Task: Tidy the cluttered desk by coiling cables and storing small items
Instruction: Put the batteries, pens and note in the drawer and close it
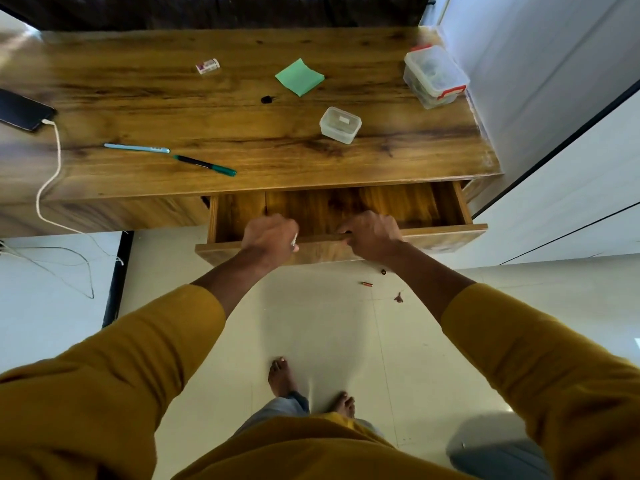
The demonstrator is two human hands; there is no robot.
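Observation:
The wooden desk (242, 109) has its drawer (408, 202) pulled out, and the inside looks bare. My left hand (270, 233) and my right hand (372, 233) both curl over the drawer front (446, 239). A small pale bit shows beside my left hand; I cannot tell what it is. On the desk lie a light blue pen (136, 148), a green-and-black pen (206, 165), a green sticky-note pad (300, 77), a small white-and-red box (207, 66) and a tiny black item (267, 99). A phone (24, 110) lies at the left edge with a white cable (52, 174) plugged in and trailing to the floor.
A small clear lidded container (340, 125) and a larger clear box with red clips (434, 76) stand at the desk's right. White wall panels close in on the right. Thin cables (69, 265) and small scraps (367, 284) lie on the tiled floor.

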